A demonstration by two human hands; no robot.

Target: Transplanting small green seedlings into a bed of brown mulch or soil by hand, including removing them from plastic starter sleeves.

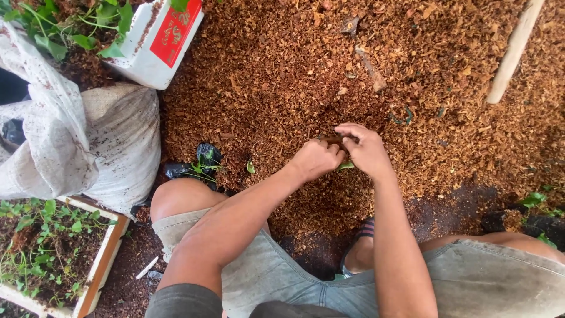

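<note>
A small brown pot [332, 140], mostly hidden, is gripped between the two hands just above a heap of reddish-brown wood shavings [282, 70], and a green leaf [345, 166] is seen poking out below where the hands meet. The left hand [315, 159] is curled into a closed grasp against the near side of the pot, while the right hand [366, 148] is bent over its top with the fingers [347, 128] hooked down onto it; the two hands are pressed together. Just left of the left hand a tiny green sprig [251, 168] lies on the shavings, and further left a seedling in a black plastic bag [203, 164] is set beside the bare knee. Well to the left of the hands a white woven sack [112, 147], dusted with soil, is slumped on the ground, with a white foam box [159, 41] of leafy plants beyond it and a wooden tray of seedlings [56, 253] nearer the body. Far up and right of the right hand a pale wooden handle [513, 53] is laid across the shavings, and low to the right more green leaves [535, 200] are seen by the other knee
</note>
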